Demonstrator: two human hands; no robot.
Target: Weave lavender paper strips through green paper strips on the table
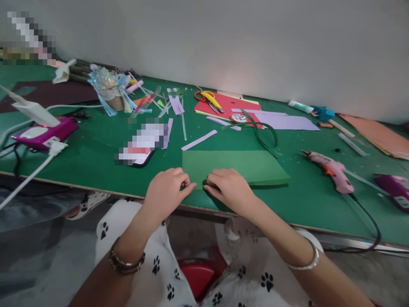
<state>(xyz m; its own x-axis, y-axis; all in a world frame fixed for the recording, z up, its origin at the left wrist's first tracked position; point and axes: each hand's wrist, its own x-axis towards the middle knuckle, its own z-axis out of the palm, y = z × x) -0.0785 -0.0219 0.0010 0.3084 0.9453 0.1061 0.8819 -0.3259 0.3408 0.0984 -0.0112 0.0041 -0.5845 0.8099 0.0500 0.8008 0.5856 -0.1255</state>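
A sheet of green paper (236, 166) lies in front of me on the table, its right end slightly raised. At its near left corner is my left hand (171, 185), closed, with fingers curled and the thumb along the edge. My right hand (226, 183) is closed on the near edge, thumb below and fingers bent over it. A small dark green bit shows between its thumb and fingers; the rest is hidden under the hand. Just beyond the sheet lie curled dark green paper strips (258, 134) and a lilac paper strip (200, 140).
Left are a phone (147, 143) and a purple power strip (47, 133). Farther back sit a wrapped bouquet (110, 87), scissors (211, 101) on red paper (246, 104) and lilac paper (287, 121). Right lies a pink glue gun (332, 169) with a trailing cord.
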